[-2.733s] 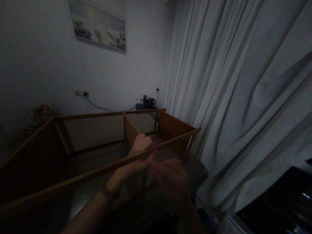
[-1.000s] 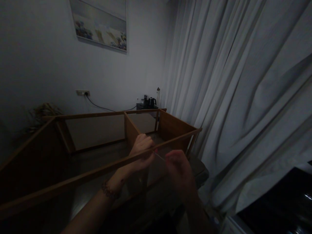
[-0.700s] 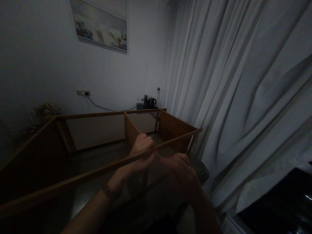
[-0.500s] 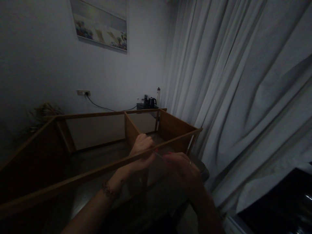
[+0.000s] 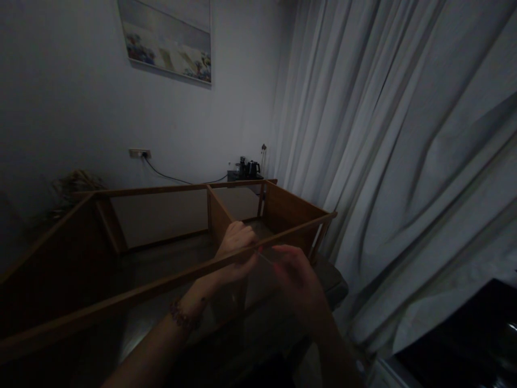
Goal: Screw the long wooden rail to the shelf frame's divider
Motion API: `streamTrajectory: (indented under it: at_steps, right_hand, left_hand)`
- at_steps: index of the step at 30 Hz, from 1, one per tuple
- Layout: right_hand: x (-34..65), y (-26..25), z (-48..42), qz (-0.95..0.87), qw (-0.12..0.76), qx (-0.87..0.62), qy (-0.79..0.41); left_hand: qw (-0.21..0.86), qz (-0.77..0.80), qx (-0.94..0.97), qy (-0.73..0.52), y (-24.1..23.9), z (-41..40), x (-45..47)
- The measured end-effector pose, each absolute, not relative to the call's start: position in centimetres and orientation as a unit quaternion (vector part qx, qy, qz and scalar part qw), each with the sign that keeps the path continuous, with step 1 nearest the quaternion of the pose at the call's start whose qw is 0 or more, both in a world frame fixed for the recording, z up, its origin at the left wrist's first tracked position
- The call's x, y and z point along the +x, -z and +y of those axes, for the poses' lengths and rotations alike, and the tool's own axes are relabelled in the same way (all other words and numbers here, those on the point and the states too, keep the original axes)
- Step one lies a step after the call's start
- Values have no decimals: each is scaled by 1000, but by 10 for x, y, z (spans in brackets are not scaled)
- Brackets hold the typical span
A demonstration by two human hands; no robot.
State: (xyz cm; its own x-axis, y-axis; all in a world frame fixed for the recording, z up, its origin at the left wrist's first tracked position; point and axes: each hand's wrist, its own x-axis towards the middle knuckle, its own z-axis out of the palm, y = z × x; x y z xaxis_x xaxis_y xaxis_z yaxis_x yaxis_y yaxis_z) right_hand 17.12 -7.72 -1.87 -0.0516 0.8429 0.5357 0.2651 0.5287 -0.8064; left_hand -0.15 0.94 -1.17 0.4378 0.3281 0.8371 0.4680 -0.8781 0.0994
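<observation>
Brown wooden frame (image 5: 288, 207), open-topped, resting on a dark padded support (image 5: 334, 285) whose corner juts out past the frame's near right corner. Left hand (image 5: 236, 240), bracelet (image 5: 181, 317) at the wrist, curled round the front rail (image 5: 161, 286), right of its middle, near the divider panel (image 5: 220, 210). Thin rod (image 5: 265, 258) slants down and right from the rail by the left fingertips. Right hand (image 5: 297, 275) blurred, thumb and forefinger bent at the rod's outer end; cannot tell whether they pinch it. Black kettle (image 5: 253, 168) beyond the frame's far right corner.
</observation>
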Motion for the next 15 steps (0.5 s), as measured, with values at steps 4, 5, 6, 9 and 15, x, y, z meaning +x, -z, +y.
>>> streamTrajectory:
  at_steps: [4,5,6,9,15]
  right_hand:
    - [169,17,-79,-661,549,-378,-344]
    - [167,17,-80,-654,554,-363,-366]
    - [165,17,-80,-646,560,-347,-386]
    - [160,20,-80,-622,578,-317,-423]
    - [157,27,-80,-655,595,-330,-329]
  left_hand:
    - [72,-233,-845,476,13,10,-2]
    - [75,-231,-845,477,13,10,-2]
    - [77,-228,-844,479,13,10,-2]
    - [80,-225,-844,480,12,10,-1]
    - [80,-228,-840,486,14,13,-1]
